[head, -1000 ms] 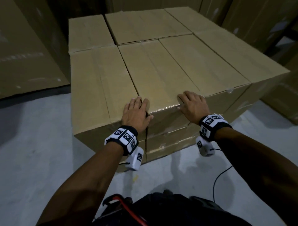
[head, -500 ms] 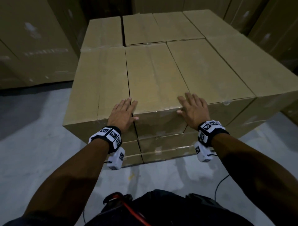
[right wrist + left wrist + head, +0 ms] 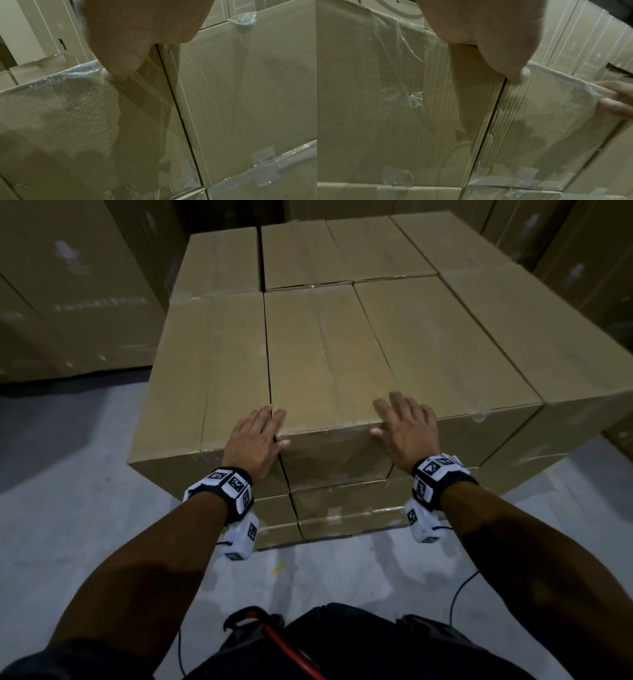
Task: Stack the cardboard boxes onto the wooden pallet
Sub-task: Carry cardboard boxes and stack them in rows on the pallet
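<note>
Now the left hand (image 3: pixel 252 440) and right hand (image 3: pixel 407 433) lie flat, fingers straight, on the near top edge of the middle brown rectangular cardboard box (image 3: pixel 329 364), which sits in the stack's top layer between neighbouring boxes.

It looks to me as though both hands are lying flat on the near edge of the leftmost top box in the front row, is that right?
Not quite: it is the middle box of the front row, not the leftmost. The head view shows the left hand at its left near corner, partly over the seam with the neighbouring box, and the right hand at its right near corner. Both do lie flat, fingers straight.
</note>
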A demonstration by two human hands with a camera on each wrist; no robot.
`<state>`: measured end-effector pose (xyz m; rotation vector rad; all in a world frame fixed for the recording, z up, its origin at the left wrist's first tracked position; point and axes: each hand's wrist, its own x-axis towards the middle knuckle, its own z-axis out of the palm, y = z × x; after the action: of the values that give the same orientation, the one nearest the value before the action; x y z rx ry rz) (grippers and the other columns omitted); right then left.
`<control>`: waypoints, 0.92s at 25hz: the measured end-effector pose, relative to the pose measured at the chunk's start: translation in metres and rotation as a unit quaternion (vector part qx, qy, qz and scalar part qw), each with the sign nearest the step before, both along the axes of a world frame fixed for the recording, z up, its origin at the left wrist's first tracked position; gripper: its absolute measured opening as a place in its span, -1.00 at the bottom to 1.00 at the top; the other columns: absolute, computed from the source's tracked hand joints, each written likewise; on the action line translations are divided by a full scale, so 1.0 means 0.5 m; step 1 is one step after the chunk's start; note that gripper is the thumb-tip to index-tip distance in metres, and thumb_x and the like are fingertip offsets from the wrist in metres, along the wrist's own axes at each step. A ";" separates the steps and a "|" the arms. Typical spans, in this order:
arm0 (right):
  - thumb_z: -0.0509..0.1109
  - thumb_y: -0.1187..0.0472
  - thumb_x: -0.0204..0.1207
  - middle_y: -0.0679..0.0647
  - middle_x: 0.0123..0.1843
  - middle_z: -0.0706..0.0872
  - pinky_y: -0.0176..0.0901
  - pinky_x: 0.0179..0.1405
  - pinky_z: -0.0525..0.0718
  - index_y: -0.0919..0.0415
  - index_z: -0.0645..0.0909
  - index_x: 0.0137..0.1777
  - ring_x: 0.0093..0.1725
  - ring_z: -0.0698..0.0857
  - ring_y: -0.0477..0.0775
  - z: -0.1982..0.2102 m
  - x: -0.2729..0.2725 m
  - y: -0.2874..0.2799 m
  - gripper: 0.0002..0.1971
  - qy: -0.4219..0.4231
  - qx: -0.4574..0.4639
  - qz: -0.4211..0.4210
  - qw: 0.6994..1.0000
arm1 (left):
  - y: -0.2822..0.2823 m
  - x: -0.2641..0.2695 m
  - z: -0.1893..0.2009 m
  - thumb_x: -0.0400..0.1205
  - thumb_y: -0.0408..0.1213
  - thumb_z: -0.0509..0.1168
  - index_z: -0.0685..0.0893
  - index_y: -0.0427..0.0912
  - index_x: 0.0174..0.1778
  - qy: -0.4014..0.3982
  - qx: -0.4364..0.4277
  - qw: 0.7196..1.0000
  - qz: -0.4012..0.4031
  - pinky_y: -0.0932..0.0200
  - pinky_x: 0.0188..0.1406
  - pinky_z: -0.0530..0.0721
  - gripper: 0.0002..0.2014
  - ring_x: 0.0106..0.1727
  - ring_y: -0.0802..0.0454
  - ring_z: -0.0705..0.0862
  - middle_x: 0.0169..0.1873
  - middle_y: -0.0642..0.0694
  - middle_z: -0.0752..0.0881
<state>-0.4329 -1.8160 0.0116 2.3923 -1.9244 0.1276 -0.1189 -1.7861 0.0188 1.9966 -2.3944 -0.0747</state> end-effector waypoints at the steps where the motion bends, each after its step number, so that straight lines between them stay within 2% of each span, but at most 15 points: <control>1: 0.12 -0.21 0.71 0.20 0.73 0.18 0.32 0.59 0.22 -0.05 0.16 0.66 0.65 0.27 0.31 0.002 0.001 0.000 -0.42 -0.002 -0.001 -0.001 1.000 | 0.001 -0.001 0.000 0.79 0.10 0.00 0.00 -0.05 0.75 0.004 -0.002 1.000 0.003 -0.16 0.70 0.08 -0.36 0.73 -0.18 0.07 0.74 -0.18 0.06; 12: 0.15 -0.19 0.72 0.19 0.74 0.16 0.30 0.58 0.24 -0.07 0.16 0.66 0.63 0.31 0.31 0.010 0.010 0.001 -0.43 -0.017 -0.005 -0.012 1.000 | 0.006 -0.008 -0.002 0.80 0.12 -0.10 -0.04 -0.04 0.76 0.016 0.001 1.000 0.023 -0.14 0.71 0.06 -0.37 0.74 -0.13 0.05 0.75 -0.14 0.01; 23: 0.21 -0.17 0.69 0.17 0.70 0.24 0.29 0.50 0.30 -0.09 0.21 0.63 0.57 0.38 0.29 0.000 0.018 -0.007 -0.45 -0.040 -0.029 -0.026 0.998 | 0.003 -0.013 -0.005 0.80 0.12 -0.10 0.01 -0.03 0.75 0.024 -0.009 0.999 0.039 -0.14 0.71 0.08 -0.39 0.73 -0.10 0.09 0.75 -0.10 0.06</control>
<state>-0.4239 -1.8196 0.0116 2.3325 -1.9849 0.2768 -0.1256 -1.7847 0.0165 2.0526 -2.2785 -0.0999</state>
